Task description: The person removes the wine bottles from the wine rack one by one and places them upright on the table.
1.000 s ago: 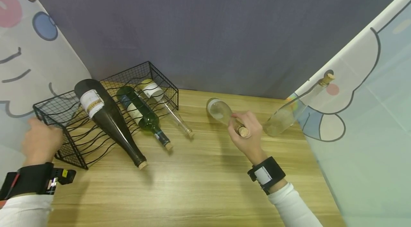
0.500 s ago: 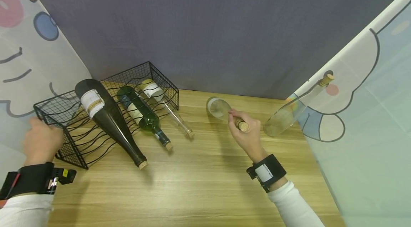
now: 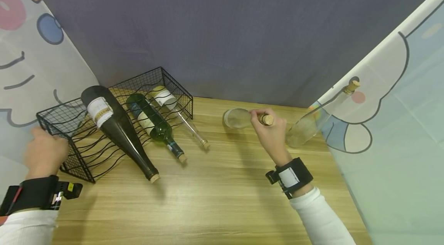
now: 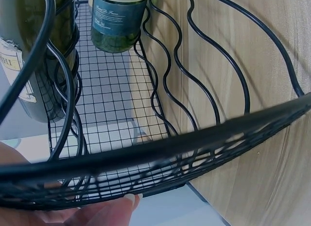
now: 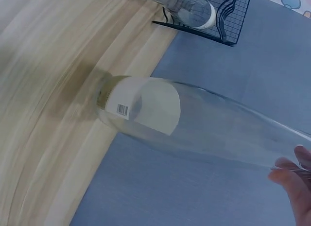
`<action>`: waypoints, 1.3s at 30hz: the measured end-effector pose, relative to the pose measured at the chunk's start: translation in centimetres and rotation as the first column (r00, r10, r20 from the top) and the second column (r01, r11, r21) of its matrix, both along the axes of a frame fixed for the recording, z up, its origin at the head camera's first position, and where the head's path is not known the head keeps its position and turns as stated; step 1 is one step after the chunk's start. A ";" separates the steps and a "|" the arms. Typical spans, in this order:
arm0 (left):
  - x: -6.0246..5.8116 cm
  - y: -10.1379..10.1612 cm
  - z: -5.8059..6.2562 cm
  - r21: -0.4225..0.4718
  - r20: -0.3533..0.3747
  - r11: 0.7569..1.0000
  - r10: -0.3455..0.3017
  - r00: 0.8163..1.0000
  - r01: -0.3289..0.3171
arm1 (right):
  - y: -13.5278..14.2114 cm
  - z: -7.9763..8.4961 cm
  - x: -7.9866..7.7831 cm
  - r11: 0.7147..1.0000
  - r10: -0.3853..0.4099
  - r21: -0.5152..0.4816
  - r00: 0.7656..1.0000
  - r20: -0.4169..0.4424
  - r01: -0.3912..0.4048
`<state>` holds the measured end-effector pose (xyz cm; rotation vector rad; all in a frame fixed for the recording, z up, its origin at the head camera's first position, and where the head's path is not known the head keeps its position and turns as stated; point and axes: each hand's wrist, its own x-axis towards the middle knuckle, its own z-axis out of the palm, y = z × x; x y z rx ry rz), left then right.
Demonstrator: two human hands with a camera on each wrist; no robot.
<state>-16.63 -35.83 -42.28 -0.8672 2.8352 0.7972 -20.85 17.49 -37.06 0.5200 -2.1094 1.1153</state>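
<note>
My left hand [image 3: 46,150] grips the left end of a black wire wine rack [image 3: 78,146]; in the left wrist view its fingertips [image 4: 119,209] curl under the mesh. My right hand [image 3: 272,131] pinches the corked neck of a clear glass bottle [image 3: 239,118] right of the rack. The right wrist view shows that bottle tilted, its white label [image 5: 146,102] near the base; I cannot tell whether the base touches the table. Lying in the rack are a large dark bottle [image 3: 118,125], a green bottle [image 3: 152,121] and a slim clear bottle [image 3: 184,118], corks toward me.
Another corked clear bottle [image 3: 306,127] stands on the wooden table [image 3: 194,202] at the right, close to the patterned side wall [image 3: 388,121]. A grey panel [image 3: 222,33] rises along the table's back edge.
My right hand has shifted a little away from me and right, raising the cork end in the head view, while the bottle's base stays almost in place. The left hand keeps still.
</note>
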 end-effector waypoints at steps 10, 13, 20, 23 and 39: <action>0.0 0.1 0.0 0.004 0.002 1.000 0.018 1.000 -0.018 | -0.2 0.8 0.1 0.999 -0.038 0.017 0.999 0.009 0.038; 0.0 0.1 0.0 0.001 0.003 1.000 0.026 1.000 -0.026 | -0.2 1.2 0.1 0.998 -0.064 0.021 0.998 0.022 0.063; 0.0 0.1 0.0 0.004 -0.002 0.999 0.033 0.999 -0.033 | -0.3 1.9 0.0 0.994 -0.109 0.035 0.993 0.050 0.108; 0.0 0.1 0.0 -0.001 -0.004 1.000 0.031 1.000 -0.031 | -0.3 2.2 -0.1 0.993 -0.113 0.045 0.992 0.053 0.111; -0.1 0.4 0.3 -0.001 0.010 0.999 0.034 0.999 -0.034 | -0.2 3.3 -0.4 0.993 -0.101 0.062 0.992 0.073 0.096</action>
